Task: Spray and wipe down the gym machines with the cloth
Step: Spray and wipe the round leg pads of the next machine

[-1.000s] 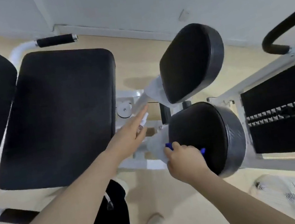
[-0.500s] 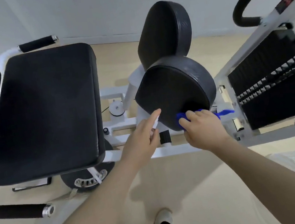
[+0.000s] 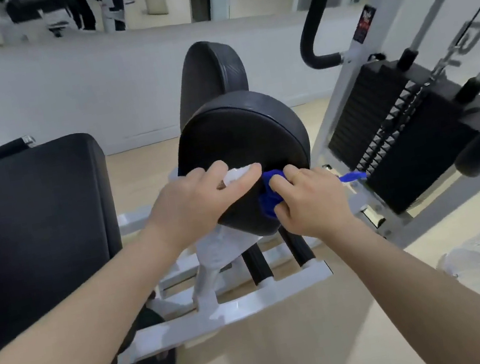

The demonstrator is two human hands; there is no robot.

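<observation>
The right hand grips a bunched blue cloth and presses it against the lower right edge of the near round pad. The left hand rests on the pad's lower left edge, fingers curled around a small white object whose type cannot be determined. A second pad stands upright behind. The seat lies left; the weight stack stands right.
</observation>
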